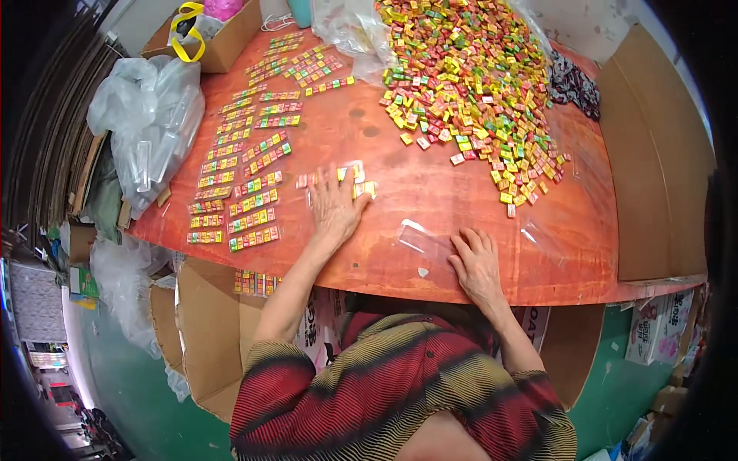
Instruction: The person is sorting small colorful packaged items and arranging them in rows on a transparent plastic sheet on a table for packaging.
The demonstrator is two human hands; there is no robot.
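My left hand [336,209] lies spread over the red tabletop, its fingers apart and reaching among a few small boxes. A yellow box [364,189] is by its thumb, and a pinkish-red box [307,180] shows left of the fingertips. Whether the hand presses on any of them, I cannot tell. Near the table's front edge rests my right hand [478,267], fingers slightly bent and apart, with nothing in them. Just left of it lies a narrow clear plastic tray [415,235]. Another clear tray [541,240] lies to its right.
Rows of filled packs [254,219] cover the table's left side. A big heap of small coloured boxes [469,77] spreads across the far right. Plastic bags [147,127] hang at the left edge. A cardboard panel [653,161] stands right; an open carton [211,330] is below the table.
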